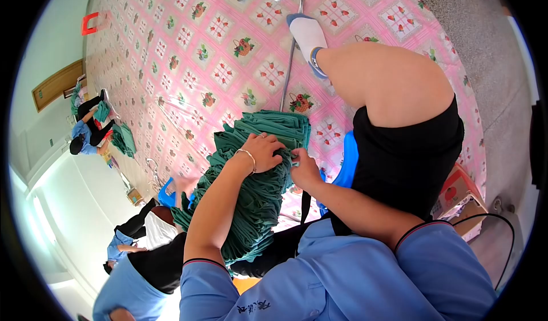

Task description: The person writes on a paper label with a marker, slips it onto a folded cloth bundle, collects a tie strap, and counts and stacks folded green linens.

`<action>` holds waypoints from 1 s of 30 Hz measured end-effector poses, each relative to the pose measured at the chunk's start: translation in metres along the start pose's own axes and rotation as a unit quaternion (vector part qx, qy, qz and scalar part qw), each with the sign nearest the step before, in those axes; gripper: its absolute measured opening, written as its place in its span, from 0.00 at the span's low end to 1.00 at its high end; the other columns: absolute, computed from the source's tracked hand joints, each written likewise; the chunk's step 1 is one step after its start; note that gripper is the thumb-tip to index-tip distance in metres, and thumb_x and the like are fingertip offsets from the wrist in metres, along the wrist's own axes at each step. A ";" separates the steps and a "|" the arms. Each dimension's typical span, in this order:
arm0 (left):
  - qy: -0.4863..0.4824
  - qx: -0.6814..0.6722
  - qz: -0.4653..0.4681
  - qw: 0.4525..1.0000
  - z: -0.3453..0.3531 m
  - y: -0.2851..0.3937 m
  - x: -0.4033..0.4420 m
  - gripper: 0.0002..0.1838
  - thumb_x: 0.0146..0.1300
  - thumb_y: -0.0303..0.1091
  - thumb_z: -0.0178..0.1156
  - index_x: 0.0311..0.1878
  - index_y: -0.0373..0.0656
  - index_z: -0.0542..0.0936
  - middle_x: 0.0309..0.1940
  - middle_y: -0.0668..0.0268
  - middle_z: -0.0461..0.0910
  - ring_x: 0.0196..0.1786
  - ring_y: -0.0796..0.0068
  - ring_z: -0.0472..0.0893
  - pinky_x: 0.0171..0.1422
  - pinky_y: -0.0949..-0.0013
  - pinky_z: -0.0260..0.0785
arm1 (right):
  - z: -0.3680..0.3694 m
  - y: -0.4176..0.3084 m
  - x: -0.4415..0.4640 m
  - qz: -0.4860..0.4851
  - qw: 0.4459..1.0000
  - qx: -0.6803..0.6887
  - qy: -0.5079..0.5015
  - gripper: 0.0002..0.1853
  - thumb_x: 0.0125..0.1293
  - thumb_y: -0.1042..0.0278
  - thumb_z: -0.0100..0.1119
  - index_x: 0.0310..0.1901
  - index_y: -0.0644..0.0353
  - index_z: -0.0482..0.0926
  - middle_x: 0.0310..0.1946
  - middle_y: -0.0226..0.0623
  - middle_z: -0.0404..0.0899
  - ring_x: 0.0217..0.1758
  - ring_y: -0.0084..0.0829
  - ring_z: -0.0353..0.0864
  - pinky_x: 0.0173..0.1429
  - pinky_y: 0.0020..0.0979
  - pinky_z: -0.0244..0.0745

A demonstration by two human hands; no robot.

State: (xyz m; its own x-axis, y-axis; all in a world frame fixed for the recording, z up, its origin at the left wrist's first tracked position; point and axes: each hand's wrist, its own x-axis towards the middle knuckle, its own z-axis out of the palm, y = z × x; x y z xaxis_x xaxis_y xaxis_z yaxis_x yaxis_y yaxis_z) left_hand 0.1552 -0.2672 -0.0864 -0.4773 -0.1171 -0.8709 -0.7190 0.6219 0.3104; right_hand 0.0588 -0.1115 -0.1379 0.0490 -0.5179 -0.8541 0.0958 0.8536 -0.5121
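Observation:
A thick stack of folded dark green cloth pieces [242, 218] lies in front of my body, its layers bunched and wavy along the side. My left hand [262, 152], with a bracelet at the wrist, rests on the upper part of the stack, fingers curled over the cloth. Beside it, my right hand [304, 169] pinches the edge of the cloth at the stack's right side. Both hands are close together. The fingertips are partly hidden in the folds, so I cannot tell how many layers they hold.
Pink patterned sheeting [217, 52] covers the floor. My bent leg [388, 81] is at the right, by a blue plastic stool [347, 161] and a cardboard box [459, 195]. A thin metal rod [289, 64] passes the foot. Other people in blue [128, 281] sit at the left; a red stool [89, 24] stands far off.

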 end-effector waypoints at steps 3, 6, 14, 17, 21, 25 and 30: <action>-0.038 0.011 -0.007 0.999 -0.005 0.002 0.002 0.19 0.56 0.43 0.54 0.51 0.52 0.80 0.54 0.66 0.75 0.60 0.62 0.71 0.63 0.55 0.59 | 0.000 0.001 -0.001 -0.050 0.995 -0.077 0.048 0.22 0.51 0.79 0.56 0.51 0.59 0.71 0.52 0.50 0.74 0.56 0.52 0.72 0.59 0.45 0.68; -0.001 0.011 0.015 1.000 0.001 -0.002 0.002 0.19 0.57 0.44 0.53 0.51 0.52 0.80 0.56 0.67 0.74 0.59 0.62 0.71 0.62 0.56 0.59 | 0.002 0.007 0.006 -0.125 0.988 -0.068 0.065 0.20 0.49 0.80 0.56 0.47 0.59 0.71 0.52 0.49 0.70 0.57 0.52 0.69 0.60 0.44 0.67; -0.041 0.003 0.002 0.999 -0.004 0.000 0.007 0.20 0.56 0.44 0.54 0.52 0.53 0.78 0.58 0.68 0.73 0.57 0.62 0.72 0.61 0.56 0.59 | -0.005 -0.008 -0.004 -0.067 0.998 -0.004 0.007 0.22 0.49 0.79 0.58 0.48 0.60 0.68 0.50 0.48 0.74 0.56 0.52 0.72 0.58 0.45 0.68; -0.028 0.000 -0.008 1.000 0.002 0.000 0.006 0.22 0.55 0.45 0.54 0.54 0.54 0.78 0.56 0.69 0.74 0.58 0.63 0.71 0.61 0.57 0.58 | 0.003 0.011 0.008 -0.054 0.997 0.042 0.037 0.27 0.50 0.79 0.57 0.54 0.60 0.67 0.46 0.48 0.77 0.52 0.53 0.74 0.56 0.45 0.70; -0.073 0.023 -0.013 0.997 0.002 0.001 0.011 0.24 0.55 0.45 0.54 0.57 0.58 0.78 0.54 0.69 0.74 0.59 0.63 0.70 0.62 0.57 0.57 | -0.002 0.015 0.017 -0.039 0.999 -0.010 0.018 0.33 0.51 0.78 0.56 0.63 0.57 0.64 0.45 0.48 0.77 0.52 0.53 0.74 0.57 0.45 0.70; -0.101 0.011 -0.014 0.995 -0.005 0.001 0.011 0.23 0.55 0.45 0.55 0.56 0.60 0.79 0.56 0.69 0.73 0.61 0.62 0.69 0.64 0.56 0.57 | -0.003 0.008 0.010 -0.002 0.999 -0.044 -0.008 0.34 0.50 0.79 0.55 0.63 0.54 0.66 0.53 0.49 0.73 0.58 0.54 0.69 0.61 0.46 0.68; -0.052 0.008 0.004 0.999 0.005 -0.004 0.011 0.21 0.54 0.44 0.56 0.54 0.61 0.79 0.61 0.71 0.71 0.62 0.59 0.69 0.64 0.54 0.58 | 0.006 0.022 0.012 -0.059 0.994 -0.086 -0.031 0.33 0.49 0.80 0.55 0.62 0.52 0.67 0.61 0.47 0.63 0.62 0.54 0.64 0.65 0.46 0.65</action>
State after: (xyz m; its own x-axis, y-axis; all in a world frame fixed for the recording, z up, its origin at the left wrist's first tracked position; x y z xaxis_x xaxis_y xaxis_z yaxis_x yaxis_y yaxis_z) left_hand 0.1552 -0.2670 -0.0989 -0.4269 -0.0310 -0.9038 -0.7063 0.6355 0.3118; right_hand 0.0672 -0.0998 -0.1592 0.1091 -0.6125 -0.7829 -0.0673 0.7813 -0.6205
